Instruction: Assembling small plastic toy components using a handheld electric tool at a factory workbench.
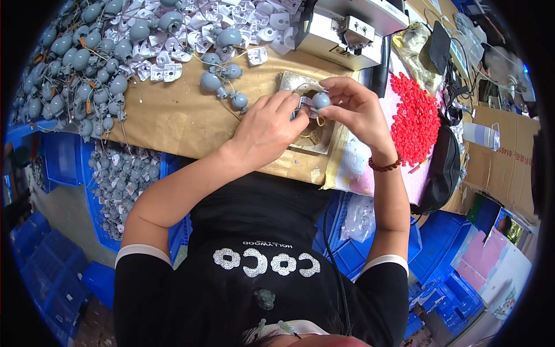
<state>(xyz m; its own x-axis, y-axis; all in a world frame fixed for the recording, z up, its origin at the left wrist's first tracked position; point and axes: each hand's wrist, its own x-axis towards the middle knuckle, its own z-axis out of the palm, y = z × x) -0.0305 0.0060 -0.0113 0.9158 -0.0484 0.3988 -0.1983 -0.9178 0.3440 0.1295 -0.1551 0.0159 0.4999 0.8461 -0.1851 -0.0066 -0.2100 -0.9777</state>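
Note:
Over a square metal plate [287, 79] on the brown-covered table, my two hands meet at one small assembly. My right hand [359, 110] has its thumb and fingers closed on a grey bulb-shaped plastic part [321, 100]. Next to that ball, a small white plastic piece [306, 102] shows between the hands. My left hand [267, 128] is closed around the near side of this assembly, its fingertips partly hidden. A thin pale wire or loop hangs below the ball. Several wired grey bulb parts [211, 81] lie just left of my left hand.
A large heap of grey bulb parts [81, 58] and white plastic pieces [199, 34] covers the far left. A metal-cased machine [341, 40] stands ahead. To the right lie a pile of small red parts [413, 118] and a black pouch [442, 173]. Blue crates [63, 159] stand below.

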